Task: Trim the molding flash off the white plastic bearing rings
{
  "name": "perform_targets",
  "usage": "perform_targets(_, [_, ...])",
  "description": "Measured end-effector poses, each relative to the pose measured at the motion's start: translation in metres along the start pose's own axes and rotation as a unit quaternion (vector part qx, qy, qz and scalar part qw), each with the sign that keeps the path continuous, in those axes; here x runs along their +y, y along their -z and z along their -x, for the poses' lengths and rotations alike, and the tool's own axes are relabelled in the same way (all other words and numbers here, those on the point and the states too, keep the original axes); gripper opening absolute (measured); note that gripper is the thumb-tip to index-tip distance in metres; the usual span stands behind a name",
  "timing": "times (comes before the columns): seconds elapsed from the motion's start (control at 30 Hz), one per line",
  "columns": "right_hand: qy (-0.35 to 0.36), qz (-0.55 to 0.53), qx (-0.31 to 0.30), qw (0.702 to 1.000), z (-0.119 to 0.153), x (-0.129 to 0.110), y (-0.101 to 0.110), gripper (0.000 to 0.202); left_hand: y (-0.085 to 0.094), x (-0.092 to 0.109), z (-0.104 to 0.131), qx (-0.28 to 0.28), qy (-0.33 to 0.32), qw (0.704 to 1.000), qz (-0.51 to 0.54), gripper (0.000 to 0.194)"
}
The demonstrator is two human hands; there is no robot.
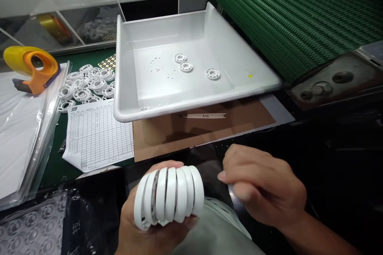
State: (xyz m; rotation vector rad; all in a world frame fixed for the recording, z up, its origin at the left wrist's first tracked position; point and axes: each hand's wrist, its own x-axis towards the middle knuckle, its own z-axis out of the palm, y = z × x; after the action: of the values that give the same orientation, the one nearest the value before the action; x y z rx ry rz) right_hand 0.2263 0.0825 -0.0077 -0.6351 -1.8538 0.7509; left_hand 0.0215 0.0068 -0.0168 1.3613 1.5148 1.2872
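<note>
A row of several white rings [170,195] lies side by side in my left hand [155,235], whose fingers wrap round them from behind and below. To the right, apart from the rings, my right hand [263,187] is closed, thumb against curled fingers; what it holds, if anything, is hidden. Beyond both hands stands a light grey tray [194,105]. Inside it lie two white rings close together [183,62], another white ring [213,73] further right, and small white scraps [157,69].
Left of the tray are a pile of white rings [89,83], a printed sheet [98,137], an orange tape dispenser [38,69] and plastic bags [20,127]. A green conveyor belt [293,20] runs at the right. Brown cardboard [167,135] lies under the tray.
</note>
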Motion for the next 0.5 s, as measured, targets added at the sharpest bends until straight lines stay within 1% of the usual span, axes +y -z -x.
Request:
perform_targets(0.07, [0.051, 0.025, -0.036, 0.998, 0.0, -0.003, -0.001, 0.029, -0.001, 0.002, 0.002, 0.005, 0.029, 0.999, 0.041, 0.042])
perform_targets(0.1, [0.067, 0.033, -0.051, 0.996, 0.0, -0.003, -0.002, 0.031, -0.001, 0.003, 0.003, 0.012, 0.036, 0.998, 0.051, 0.042])
perform_targets(0.13, [0.069, 0.04, -0.059, 0.995, 0.0, -0.001, -0.004, 0.035, -0.001, 0.003, 0.003, 0.018, 0.029, 0.998, 0.046, 0.042])
perform_targets(0.2, [0.034, 0.046, -0.064, 0.996, 0.001, 0.007, -0.007, 0.046, 0.001, 0.003, 0.004, 0.023, 0.005, 1.0, 0.016, 0.043])
perform_targets(0.27, [-0.017, 0.042, -0.062, 0.997, 0.002, 0.019, -0.01, 0.055, 0.003, 0.004, 0.003, 0.002, -0.005, 1.0, -0.004, 0.05])
perform_targets(0.3, [-0.041, 0.039, -0.058, 0.997, 0.002, 0.024, -0.01, 0.055, 0.004, 0.005, 0.002, -0.008, -0.002, 1.0, -0.007, 0.054])
perform_targets(0.33, [-0.059, 0.035, -0.051, 0.996, 0.002, 0.028, -0.009, 0.049, 0.005, 0.007, 0.001, -0.01, 0.006, 1.0, -0.009, 0.055])
perform_targets(0.4, [-0.073, 0.029, -0.026, 0.997, 0.001, 0.031, -0.007, 0.03, 0.006, 0.012, 0.001, 0.004, 0.025, 1.0, -0.008, 0.055])
perform_targets(0.43, [-0.075, 0.026, -0.015, 0.997, 0.001, 0.03, -0.005, 0.024, 0.006, 0.014, 0.002, 0.012, 0.043, 0.999, -0.001, 0.053])
perform_targets(0.5, [-0.068, 0.008, -0.006, 0.998, 0.001, 0.022, -0.003, 0.025, 0.005, 0.017, 0.003, 0.012, 0.098, 0.995, 0.015, 0.041])
